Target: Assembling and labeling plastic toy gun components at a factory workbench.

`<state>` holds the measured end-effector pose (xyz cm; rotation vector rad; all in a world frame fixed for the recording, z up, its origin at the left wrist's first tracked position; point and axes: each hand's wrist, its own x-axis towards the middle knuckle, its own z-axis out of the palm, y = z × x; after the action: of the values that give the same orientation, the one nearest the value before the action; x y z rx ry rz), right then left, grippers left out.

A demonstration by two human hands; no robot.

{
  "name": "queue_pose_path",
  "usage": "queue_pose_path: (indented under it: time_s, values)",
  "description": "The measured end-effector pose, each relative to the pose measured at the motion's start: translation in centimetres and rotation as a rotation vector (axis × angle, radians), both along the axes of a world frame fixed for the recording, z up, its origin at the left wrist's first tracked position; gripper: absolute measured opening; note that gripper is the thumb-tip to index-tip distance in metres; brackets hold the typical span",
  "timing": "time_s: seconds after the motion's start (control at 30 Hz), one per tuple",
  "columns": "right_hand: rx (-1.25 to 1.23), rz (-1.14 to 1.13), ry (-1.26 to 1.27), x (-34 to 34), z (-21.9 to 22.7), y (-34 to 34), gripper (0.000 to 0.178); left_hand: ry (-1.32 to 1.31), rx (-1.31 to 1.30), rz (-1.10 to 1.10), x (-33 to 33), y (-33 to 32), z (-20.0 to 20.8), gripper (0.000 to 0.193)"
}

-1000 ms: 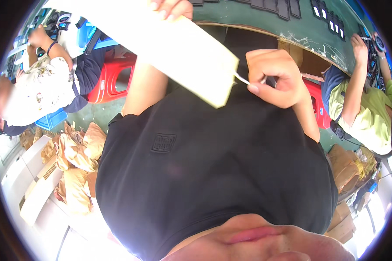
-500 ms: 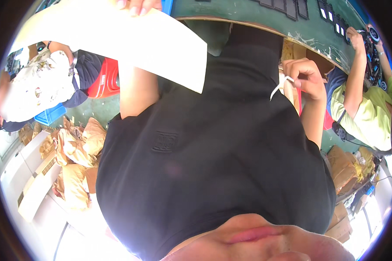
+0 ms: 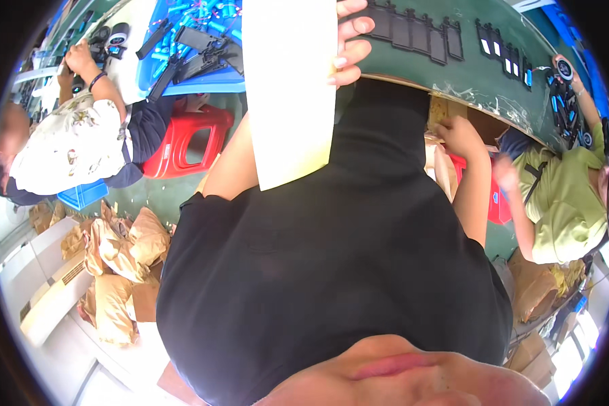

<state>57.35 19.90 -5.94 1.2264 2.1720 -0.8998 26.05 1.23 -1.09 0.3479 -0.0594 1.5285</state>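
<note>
My left hand [image 3: 353, 44] holds a long white sheet [image 3: 294, 95] up in front of me, its fingers curled round the sheet's right edge. The sheet hangs down in front of my black shirt and covers part of my left forearm; its lower end looks yellowish. At the table's near edge, on the right, my right hand [image 3: 465, 141] is closed, with bent fingers beside an open cardboard box [image 3: 459, 108]. Whether anything is between those fingers is too small to make out.
The green table [image 3: 413, 78] carries rows of flat black parts [image 3: 413, 30]. A blue tray [image 3: 203, 88] with black and blue pieces stands left. Co-workers sit on both sides, one's blurred hand [image 3: 506, 172] close to my right forearm. A red stool [image 3: 189, 142] and brown paper bags [image 3: 118, 298] are at left.
My left hand has moved right with the sheet, which now hangs nearly upright. The white strip in my right hand is no longer visible. The right co-worker's arm has swung toward me.
</note>
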Motion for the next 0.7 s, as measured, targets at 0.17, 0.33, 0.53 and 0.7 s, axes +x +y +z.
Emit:
queue_pose_path:
  time_s: [0.17, 0.33, 0.53, 0.7]
  values:
    - [-0.036, 0.328, 1.039, -5.7, 9.2, -4.8, 0.011, 0.015, 0.092, -0.179, 0.0, 1.8, 0.2, 0.067]
    - [0.431, 0.359, 1.465, -12.1, 10.9, -6.9, 0.019, 0.239, 0.055, 0.024, 3.3, 0.7, -0.2, 0.040]
    - [0.351, 0.262, 1.644, -13.5, 6.1, -6.6, 0.012, 0.114, -0.042, -0.101, 7.7, 3.5, -2.2, 0.040]
    - [0.738, 0.040, 1.550, -10.2, 3.0, -8.9, 0.013, 0.156, -0.169, -0.372, 10.5, 1.4, -1.5, 0.039]
